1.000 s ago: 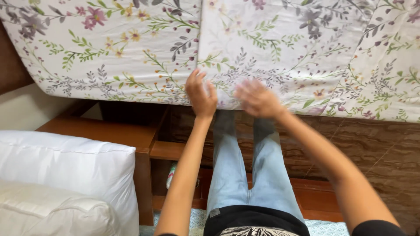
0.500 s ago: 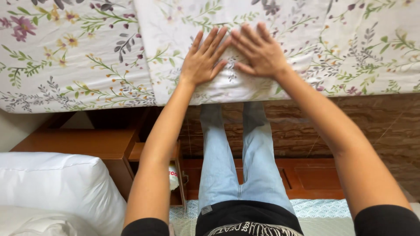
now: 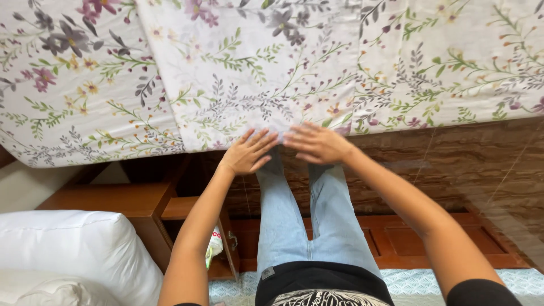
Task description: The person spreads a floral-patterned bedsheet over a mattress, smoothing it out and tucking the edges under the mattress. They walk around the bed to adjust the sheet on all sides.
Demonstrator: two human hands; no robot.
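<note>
The folded floral sheet (image 3: 255, 73), white with green sprigs and purple flowers, lies on the bed (image 3: 73, 102), over a second floral cloth of the same kind that covers the mattress. Its near hem hangs just over the bed's near edge, and its left fold line runs slantwise from the far edge down to that near edge.

Both hands lie on this near hem, side by side with fingertips almost meeting. The left hand (image 3: 247, 153) lies flat, palm down, fingers spread and pointing to the right; its grip is open, pressing on the cloth and clasping nothing. The right hand (image 3: 317, 143) is likewise flat and open, fingers pointing left, resting on the hem at the bed's edge.

Below the hands, the person's 2 legs in light blue jeans (image 3: 306, 221) stand against the bed's dark wooden side panel (image 3: 453, 164). Left of the legs is a brown wooden bedside cabinet (image 3: 119, 201) with an open shelf holding a small white and green packet (image 3: 214, 245). A white pillow (image 3: 68, 255) lies in the lower left corner of the view. A pale blue patterned mat (image 3: 447, 280) covers the floor beneath the feet.
</note>
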